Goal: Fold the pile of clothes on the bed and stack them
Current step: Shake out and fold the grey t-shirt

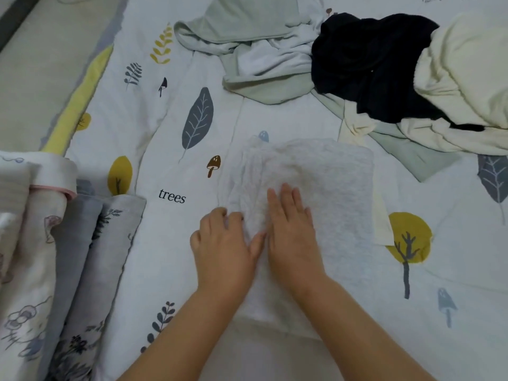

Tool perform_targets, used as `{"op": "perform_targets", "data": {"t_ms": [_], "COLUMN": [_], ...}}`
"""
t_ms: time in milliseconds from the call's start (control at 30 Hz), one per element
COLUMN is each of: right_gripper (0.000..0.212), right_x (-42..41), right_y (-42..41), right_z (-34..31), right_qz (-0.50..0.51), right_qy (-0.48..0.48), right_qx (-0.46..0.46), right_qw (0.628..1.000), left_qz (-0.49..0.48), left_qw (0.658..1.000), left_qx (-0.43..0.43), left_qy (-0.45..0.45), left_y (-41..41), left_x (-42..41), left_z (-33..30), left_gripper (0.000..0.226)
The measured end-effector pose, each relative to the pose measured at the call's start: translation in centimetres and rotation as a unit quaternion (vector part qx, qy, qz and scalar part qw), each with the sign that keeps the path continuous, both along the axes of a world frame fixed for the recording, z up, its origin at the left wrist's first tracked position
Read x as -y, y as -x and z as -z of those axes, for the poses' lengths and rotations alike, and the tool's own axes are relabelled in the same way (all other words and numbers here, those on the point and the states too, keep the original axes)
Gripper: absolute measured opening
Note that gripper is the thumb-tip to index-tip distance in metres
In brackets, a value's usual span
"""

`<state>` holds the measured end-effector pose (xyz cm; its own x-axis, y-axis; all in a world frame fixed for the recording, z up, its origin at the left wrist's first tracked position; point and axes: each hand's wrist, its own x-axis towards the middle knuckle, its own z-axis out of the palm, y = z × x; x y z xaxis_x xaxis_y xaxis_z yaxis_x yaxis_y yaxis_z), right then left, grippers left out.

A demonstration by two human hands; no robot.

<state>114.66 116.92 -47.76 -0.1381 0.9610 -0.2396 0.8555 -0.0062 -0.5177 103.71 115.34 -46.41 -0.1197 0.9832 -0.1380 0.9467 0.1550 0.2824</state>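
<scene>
A pale grey garment (324,177) lies partly folded on the bed (170,127) in the middle of the view. My right hand (291,232) rests flat on it, fingers together and pointing away from me. My left hand (224,243) is beside it at the garment's left edge, fingers curled onto the cloth; whether it grips the cloth is unclear. Beyond, at the upper right, the unfolded pile holds a pale green garment (247,39), a black one (368,64) and a cream one (461,86).
The bed has a white cover printed with leaves, trees and mushrooms. A rolled or folded quilt (55,243) with grey and cartoon prints lies at the left. A cream strip of cloth (383,221) pokes out under the grey garment's right side. A beige mattress edge (30,64) runs along the upper left.
</scene>
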Motion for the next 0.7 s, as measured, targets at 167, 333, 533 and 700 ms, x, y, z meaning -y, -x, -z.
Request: {"op": "perform_targets", "data": {"t_ms": [167, 333, 533, 700], "right_gripper": [0.065, 0.061, 0.066, 0.062], "right_x": [2.6, 3.1, 0.1, 2.7], "right_y": [-5.2, -10.6, -8.1, -10.4], "right_z": [-0.2, -0.5, 1.2, 2.2], "right_qz": [0.091, 0.144, 0.012, -0.059], "right_qy": [-0.026, -0.007, -0.047, 0.026], "right_qx": [0.13, 0.088, 0.141, 0.21], "right_qw": [0.987, 0.986, 0.989, 0.976], "left_qz": [-0.036, 0.018, 0.306, 0.27], "left_qw": [0.998, 0.995, 0.945, 0.955], "left_qx": [-0.036, -0.042, -0.116, -0.116], "left_qy": [0.048, -0.092, -0.016, 0.046], "left_y": [2.1, 1.5, -0.9, 4.4], "left_x": [-1.3, -2.0, -3.3, -0.2], "left_z": [1.5, -0.1, 1.8, 2.5], "left_gripper": [0.027, 0.026, 0.064, 0.069]}}
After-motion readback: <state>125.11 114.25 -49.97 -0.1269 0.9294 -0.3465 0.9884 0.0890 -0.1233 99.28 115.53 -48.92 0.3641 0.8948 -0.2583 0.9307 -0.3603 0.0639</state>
